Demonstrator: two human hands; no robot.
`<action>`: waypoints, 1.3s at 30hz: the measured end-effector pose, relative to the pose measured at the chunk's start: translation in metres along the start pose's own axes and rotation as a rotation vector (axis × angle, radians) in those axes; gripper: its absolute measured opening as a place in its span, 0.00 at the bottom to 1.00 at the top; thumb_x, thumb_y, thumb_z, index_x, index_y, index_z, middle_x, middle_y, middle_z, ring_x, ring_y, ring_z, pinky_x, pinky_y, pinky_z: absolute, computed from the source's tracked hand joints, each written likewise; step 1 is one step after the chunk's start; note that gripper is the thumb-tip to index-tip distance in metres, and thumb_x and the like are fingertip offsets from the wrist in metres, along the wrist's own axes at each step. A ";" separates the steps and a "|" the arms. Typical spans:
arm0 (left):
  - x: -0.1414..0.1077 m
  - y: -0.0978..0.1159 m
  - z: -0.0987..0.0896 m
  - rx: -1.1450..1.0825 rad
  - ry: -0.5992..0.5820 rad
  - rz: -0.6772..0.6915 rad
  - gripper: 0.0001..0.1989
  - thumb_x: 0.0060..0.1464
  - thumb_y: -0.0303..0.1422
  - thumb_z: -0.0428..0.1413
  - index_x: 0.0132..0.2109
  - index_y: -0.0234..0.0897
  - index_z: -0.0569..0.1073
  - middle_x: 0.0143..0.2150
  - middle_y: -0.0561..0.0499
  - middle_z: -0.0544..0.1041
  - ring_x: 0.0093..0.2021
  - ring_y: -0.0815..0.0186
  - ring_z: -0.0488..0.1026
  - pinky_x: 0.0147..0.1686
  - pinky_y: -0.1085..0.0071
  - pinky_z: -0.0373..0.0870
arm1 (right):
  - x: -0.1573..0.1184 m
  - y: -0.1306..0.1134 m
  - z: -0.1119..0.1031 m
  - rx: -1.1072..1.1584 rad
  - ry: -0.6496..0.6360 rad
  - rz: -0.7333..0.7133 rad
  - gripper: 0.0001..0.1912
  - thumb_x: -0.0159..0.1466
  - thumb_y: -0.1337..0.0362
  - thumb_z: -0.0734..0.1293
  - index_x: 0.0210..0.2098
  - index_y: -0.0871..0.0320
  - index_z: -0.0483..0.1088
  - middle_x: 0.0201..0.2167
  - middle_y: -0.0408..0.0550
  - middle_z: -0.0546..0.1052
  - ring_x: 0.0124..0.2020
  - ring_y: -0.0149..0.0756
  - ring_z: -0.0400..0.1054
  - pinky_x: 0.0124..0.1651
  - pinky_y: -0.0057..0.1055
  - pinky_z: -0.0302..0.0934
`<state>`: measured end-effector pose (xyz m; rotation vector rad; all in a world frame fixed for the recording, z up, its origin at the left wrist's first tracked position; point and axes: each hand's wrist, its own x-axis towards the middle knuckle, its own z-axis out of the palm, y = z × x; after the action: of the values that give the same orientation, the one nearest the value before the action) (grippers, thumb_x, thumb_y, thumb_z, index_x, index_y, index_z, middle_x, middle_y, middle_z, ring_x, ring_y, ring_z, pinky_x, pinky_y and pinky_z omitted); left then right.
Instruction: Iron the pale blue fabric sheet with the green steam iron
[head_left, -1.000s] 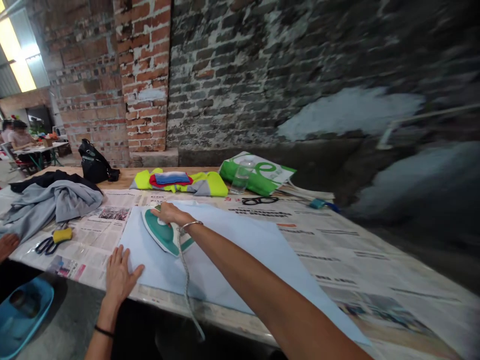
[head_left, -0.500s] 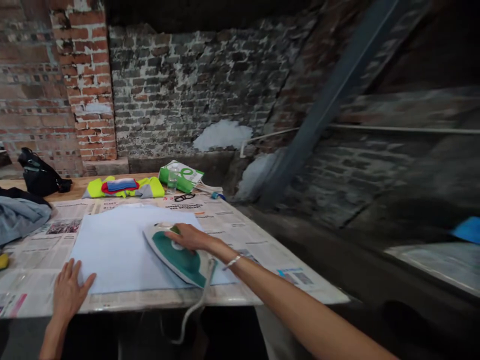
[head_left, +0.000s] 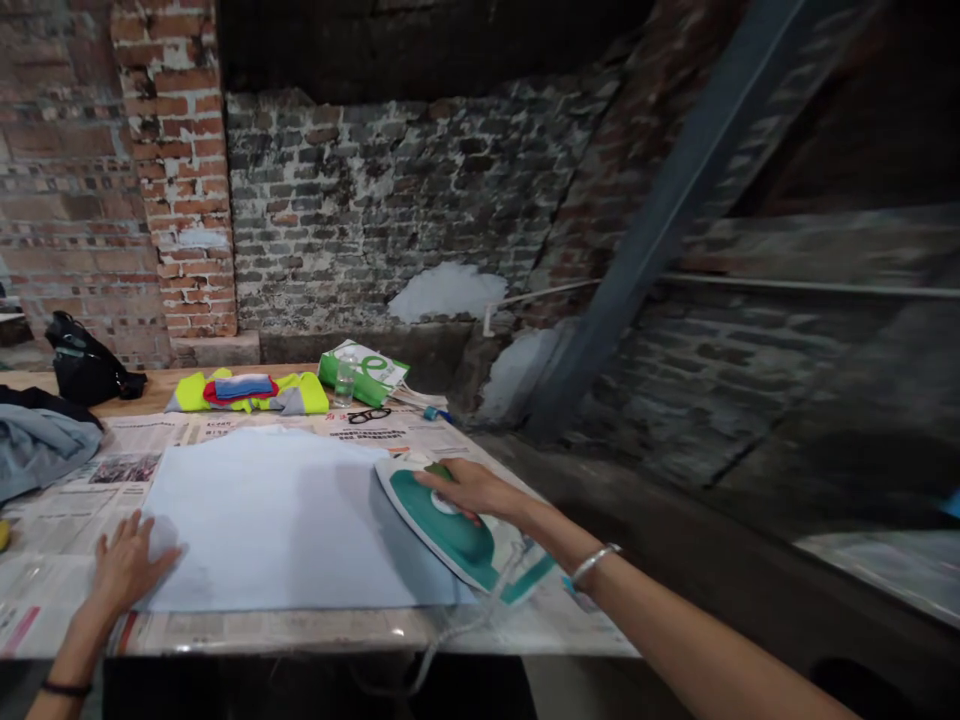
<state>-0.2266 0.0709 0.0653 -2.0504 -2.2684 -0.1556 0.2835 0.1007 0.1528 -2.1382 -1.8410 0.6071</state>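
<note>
My right hand (head_left: 465,490) grips the handle of a green and white steam iron (head_left: 442,525), which rests on the right part of a pale blue cloth sheet (head_left: 277,520). The iron's braided cord (head_left: 457,635) trails down over the table's front edge. My left hand (head_left: 127,565) lies flat on the cloth's lower left corner, fingers spread, holding nothing. Newspaper sheets (head_left: 67,590) lie under the cloth and cover the tabletop.
At the back of the table are a folded hi-vis vest (head_left: 247,393), a green and white bag (head_left: 364,372), a plastic bottle (head_left: 344,382) and black glasses (head_left: 368,415). A grey garment (head_left: 37,450) and a black bag (head_left: 86,362) are at left. Brick walls stand behind.
The iron has slid rightward across the cloth with my right hand. My left hand has shifted slightly up onto the cloth. The view has swung left since the oldest frame and is now steadier.
</note>
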 end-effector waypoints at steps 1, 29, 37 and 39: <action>0.011 0.008 -0.010 0.000 0.036 0.029 0.30 0.57 0.46 0.50 0.61 0.32 0.68 0.68 0.35 0.61 0.67 0.47 0.59 0.63 0.42 0.54 | 0.002 -0.012 -0.002 0.009 -0.028 -0.038 0.20 0.68 0.52 0.63 0.24 0.57 0.64 0.11 0.40 0.67 0.16 0.32 0.66 0.27 0.26 0.61; 0.135 0.077 0.046 0.010 -0.006 -0.075 0.34 0.63 0.52 0.42 0.69 0.40 0.58 0.73 0.40 0.51 0.71 0.40 0.46 0.66 0.46 0.44 | 0.111 -0.028 0.025 -0.003 -0.134 -0.064 0.25 0.67 0.44 0.60 0.34 0.61 0.72 0.12 0.42 0.70 0.19 0.35 0.69 0.31 0.26 0.63; 0.138 0.068 0.030 -0.055 -0.082 -0.066 0.36 0.60 0.51 0.46 0.68 0.35 0.59 0.72 0.35 0.53 0.70 0.38 0.49 0.64 0.42 0.49 | 0.083 0.014 -0.007 -0.112 0.018 0.154 0.25 0.71 0.52 0.57 0.28 0.62 0.72 0.12 0.46 0.71 0.26 0.38 0.73 0.34 0.27 0.62; 0.137 0.065 0.021 -0.057 -0.071 -0.042 0.36 0.59 0.49 0.48 0.68 0.31 0.59 0.71 0.33 0.55 0.70 0.39 0.51 0.63 0.42 0.52 | 0.069 0.017 -0.012 -0.117 0.062 0.131 0.23 0.71 0.51 0.59 0.30 0.62 0.72 0.12 0.45 0.71 0.26 0.37 0.73 0.34 0.27 0.62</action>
<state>-0.1761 0.2154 0.0638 -2.0681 -2.3773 -0.1538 0.3119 0.1671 0.1460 -2.3400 -1.7550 0.4656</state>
